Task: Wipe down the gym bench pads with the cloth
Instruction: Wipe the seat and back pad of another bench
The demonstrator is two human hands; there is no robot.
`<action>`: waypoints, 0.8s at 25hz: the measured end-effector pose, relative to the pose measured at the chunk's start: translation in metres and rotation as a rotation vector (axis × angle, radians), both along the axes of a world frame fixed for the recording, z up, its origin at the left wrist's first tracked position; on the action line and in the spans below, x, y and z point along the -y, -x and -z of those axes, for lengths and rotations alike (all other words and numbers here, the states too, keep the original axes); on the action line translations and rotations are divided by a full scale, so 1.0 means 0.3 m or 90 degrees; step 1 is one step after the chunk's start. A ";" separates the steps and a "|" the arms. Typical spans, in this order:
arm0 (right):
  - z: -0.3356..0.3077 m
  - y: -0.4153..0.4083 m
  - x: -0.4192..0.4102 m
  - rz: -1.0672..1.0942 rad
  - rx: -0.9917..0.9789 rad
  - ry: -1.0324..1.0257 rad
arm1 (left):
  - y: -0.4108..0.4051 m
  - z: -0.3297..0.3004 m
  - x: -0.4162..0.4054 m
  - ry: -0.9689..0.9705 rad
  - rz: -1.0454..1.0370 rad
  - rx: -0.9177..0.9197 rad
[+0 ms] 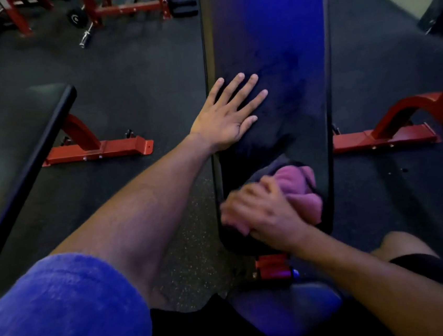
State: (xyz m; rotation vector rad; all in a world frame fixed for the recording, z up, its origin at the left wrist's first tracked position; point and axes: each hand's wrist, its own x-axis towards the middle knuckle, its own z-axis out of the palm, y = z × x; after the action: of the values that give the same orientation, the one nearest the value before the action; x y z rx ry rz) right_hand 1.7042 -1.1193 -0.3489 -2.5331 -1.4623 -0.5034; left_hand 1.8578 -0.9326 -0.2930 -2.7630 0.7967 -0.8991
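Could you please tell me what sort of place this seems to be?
Most likely a gym: a long black padded bench, red steel bench frames on dark rubber flooring, and a chrome barbell end farther back.

no readable text, labels, brands or numbers anywhere in view

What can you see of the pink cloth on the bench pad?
The pink cloth, soft and terry-like by its look, is bunched into a crumpled wad, not spread flat. It sits on the near end of the long black glossy bench pad, toward its right edge. The right hand grips it from the near side, fingers curled over it and hiding part of it. The left hand lies flat on the pad farther up, apart from the cloth. The image is slightly blurred here.
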 end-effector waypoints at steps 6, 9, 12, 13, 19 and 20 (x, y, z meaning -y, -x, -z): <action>-0.004 -0.142 -0.099 0.434 0.021 -0.085 | 0.002 0.018 0.042 0.062 -0.020 -0.018; 0.130 -0.037 -0.106 0.205 0.039 -0.025 | -0.001 0.013 0.036 0.062 -0.015 -0.016; 0.263 0.099 0.090 0.016 0.077 0.105 | 0.008 0.017 0.048 0.067 -0.028 -0.014; 0.263 0.105 0.168 0.006 0.082 0.104 | 0.008 0.023 0.045 0.071 -0.026 -0.016; 0.016 -0.126 0.001 0.304 0.054 -0.069 | 0.002 0.043 0.041 0.079 -0.021 -0.002; 0.042 -0.120 -0.068 0.254 0.066 -0.071 | 0.002 0.042 0.041 0.076 -0.024 -0.001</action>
State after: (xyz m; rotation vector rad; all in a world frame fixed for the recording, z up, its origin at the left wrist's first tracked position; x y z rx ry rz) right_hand 1.7402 -1.0990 -0.3614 -2.7477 -0.9205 -0.7602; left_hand 1.8572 -0.9448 -0.3058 -2.8704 0.7117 -0.9691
